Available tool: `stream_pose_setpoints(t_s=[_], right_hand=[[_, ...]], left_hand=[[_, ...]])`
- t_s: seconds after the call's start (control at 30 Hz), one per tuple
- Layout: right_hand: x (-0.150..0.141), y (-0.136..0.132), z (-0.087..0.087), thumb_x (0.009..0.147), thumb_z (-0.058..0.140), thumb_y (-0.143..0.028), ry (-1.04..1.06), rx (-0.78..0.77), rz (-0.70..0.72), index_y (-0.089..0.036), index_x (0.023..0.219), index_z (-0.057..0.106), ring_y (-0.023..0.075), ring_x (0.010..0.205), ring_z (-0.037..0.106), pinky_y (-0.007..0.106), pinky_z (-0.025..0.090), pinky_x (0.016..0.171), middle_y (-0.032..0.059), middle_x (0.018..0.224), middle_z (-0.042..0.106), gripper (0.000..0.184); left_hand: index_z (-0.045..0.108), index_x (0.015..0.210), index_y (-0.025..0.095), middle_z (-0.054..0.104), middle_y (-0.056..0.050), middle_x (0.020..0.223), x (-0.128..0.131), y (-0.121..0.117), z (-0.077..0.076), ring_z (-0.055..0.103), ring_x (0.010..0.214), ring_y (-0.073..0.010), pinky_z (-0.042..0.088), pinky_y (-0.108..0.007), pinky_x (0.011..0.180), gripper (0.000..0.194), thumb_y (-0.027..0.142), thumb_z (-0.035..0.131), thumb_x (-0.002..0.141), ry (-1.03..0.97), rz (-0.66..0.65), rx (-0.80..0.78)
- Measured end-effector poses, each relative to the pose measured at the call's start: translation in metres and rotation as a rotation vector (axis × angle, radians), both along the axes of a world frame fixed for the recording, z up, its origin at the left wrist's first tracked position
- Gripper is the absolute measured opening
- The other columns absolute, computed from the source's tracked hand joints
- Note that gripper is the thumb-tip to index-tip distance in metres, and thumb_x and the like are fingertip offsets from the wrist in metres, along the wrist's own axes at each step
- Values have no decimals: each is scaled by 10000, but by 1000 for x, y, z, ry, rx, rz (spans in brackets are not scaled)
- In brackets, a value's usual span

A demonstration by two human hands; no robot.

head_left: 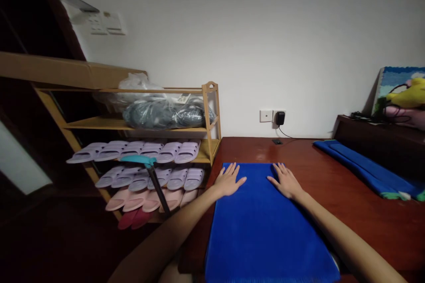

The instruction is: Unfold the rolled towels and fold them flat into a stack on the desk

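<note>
A blue towel (pixel 265 234) lies spread out lengthwise on the reddish-brown wooden table (pixel 341 194), its near end at the table's front edge. My left hand (pixel 228 180) rests flat on the towel's far left corner, fingers apart. On the far right corner lies my right hand (pixel 285 181), palm down with its fingers spread. Neither hand grips anything. Farther right, several folded blue towels (pixel 361 166) with green edging lie along the table's right side.
Left of the table stands a wooden shoe rack (pixel 212 119) with lilac slippers (pixel 168 152), pink slippers (pixel 136 199) and plastic-wrapped goods (pixel 166 112). A turquoise-topped pole (pixel 159 185) leans before it. A black adapter (pixel 280 118) is plugged into the wall; a colourful picture (pixel 401 93) stands right.
</note>
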State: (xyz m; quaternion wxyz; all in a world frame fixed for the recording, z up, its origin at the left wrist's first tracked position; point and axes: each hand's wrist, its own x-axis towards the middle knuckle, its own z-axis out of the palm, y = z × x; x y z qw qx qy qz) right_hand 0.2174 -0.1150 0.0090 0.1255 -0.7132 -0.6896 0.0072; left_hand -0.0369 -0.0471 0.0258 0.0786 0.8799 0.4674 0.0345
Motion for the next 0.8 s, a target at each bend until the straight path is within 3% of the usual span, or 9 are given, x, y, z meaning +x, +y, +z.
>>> stream_pose_setpoints(t_s=[0.1,0.17,0.23,0.33,0.43,0.53,0.7,0.8], right_hand=[[-12,-2,14,914,253,-578,-26,51,8,-43,1449,246,243,1414,17,408,53,1139,183,1516,132,756],[-26,-22,17,911,240,-592,-26,52,14,-34,1426,304,262,1408,88,415,110,1134,202,1498,187,763],[-40,-54,13,885,229,-648,-11,26,43,-71,1423,335,278,1390,177,422,194,1115,196,1478,248,796],[-55,-106,-3,852,239,-700,25,-36,136,-195,1466,245,282,1398,122,467,183,1115,124,1512,171,795],[-57,-130,-10,854,228,-699,15,-64,177,-246,1473,198,267,1406,41,482,136,1124,81,1527,107,767],[-55,-113,-4,850,207,-708,-5,-80,170,-208,1471,218,272,1406,29,482,105,1125,108,1525,126,797],[-50,-55,6,844,192,-719,-6,-105,171,-150,1460,261,284,1406,56,477,95,1122,154,1517,153,841],[-45,-46,4,833,194,-734,6,-100,158,-138,1461,254,308,1403,59,515,85,1111,169,1518,135,868]], left_hand=[[179,1472,80,59,-134,1537,7,-2,12,22,1419,-246,67,-473,1128,797,638,157,904,42,3,25],[161,1476,81,52,-126,1540,9,-20,16,1,1420,-240,57,-464,1132,785,626,160,912,16,-63,91],[131,1486,119,58,-99,1544,5,-50,15,6,1420,-241,74,-461,1133,769,632,140,913,-27,-158,122],[122,1492,200,82,-65,1547,-7,-96,5,28,1417,-275,105,-488,1124,766,673,170,891,-30,-244,64],[165,1485,227,103,-66,1546,-14,-116,-3,44,1415,-286,101,-501,1121,761,689,201,880,-26,-245,46],[183,1481,211,115,-81,1544,-10,-101,-3,48,1418,-265,94,-489,1123,753,677,188,890,-39,-245,68],[185,1479,181,117,-111,1540,4,-46,1,69,1418,-256,89,-485,1118,786,691,202,881,11,-208,39],[199,1474,228,106,-92,1545,4,-25,3,61,1419,-252,85,-487,1114,784,717,221,861,30,-177,24]])
